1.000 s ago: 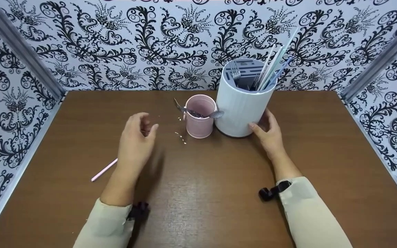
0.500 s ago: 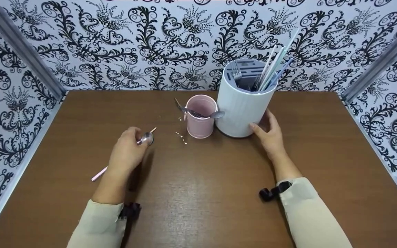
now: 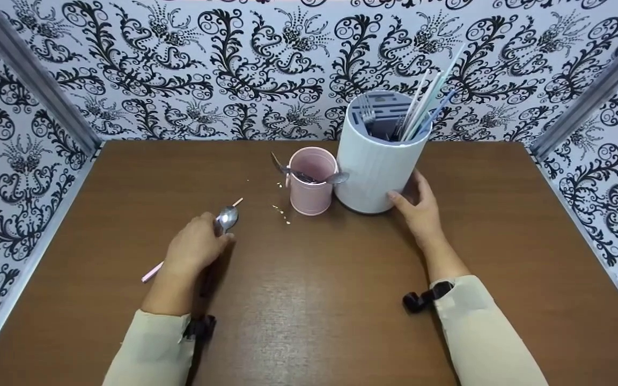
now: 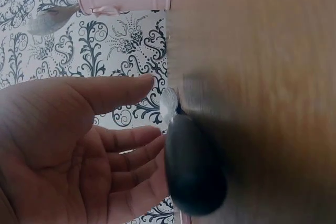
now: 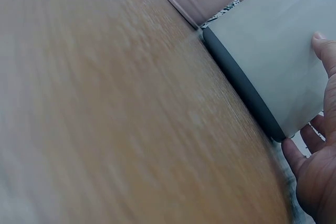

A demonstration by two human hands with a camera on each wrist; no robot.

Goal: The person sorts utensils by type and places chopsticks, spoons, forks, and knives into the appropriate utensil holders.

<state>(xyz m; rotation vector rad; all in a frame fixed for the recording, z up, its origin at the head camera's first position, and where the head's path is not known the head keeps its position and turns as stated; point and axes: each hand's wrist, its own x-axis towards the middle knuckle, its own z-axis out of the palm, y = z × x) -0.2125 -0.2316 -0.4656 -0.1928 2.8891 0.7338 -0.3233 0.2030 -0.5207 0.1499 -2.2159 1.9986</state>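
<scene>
My left hand (image 3: 196,244) is at a metal spoon (image 3: 228,217) lying on the table. In the left wrist view the spoon's dark handle (image 4: 194,171) lies right at the fingertips, with the thumb apart from it and the fingers loosely bent. Under that hand and wrist runs a thin pink chopstick (image 3: 152,272), its middle hidden. My right hand (image 3: 420,214) holds the white utensil holder (image 3: 376,174) low on its right side, thumb in front and other fingers behind. A fork (image 3: 366,110) and several slim sticks (image 3: 427,102) stand in the holder.
Close against the holder's left side stands a pink cup (image 3: 310,199), with metal cutlery (image 3: 336,178) sticking out over its rim on both sides. Small pale crumbs (image 3: 282,213) lie beside the cup. A patterned wall (image 3: 180,80) bounds the table (image 3: 314,300) at the back.
My left hand has come down and back toward me along the spoon, uncovering its bowl and the chopstick's tip. My right hand and the holder stay put.
</scene>
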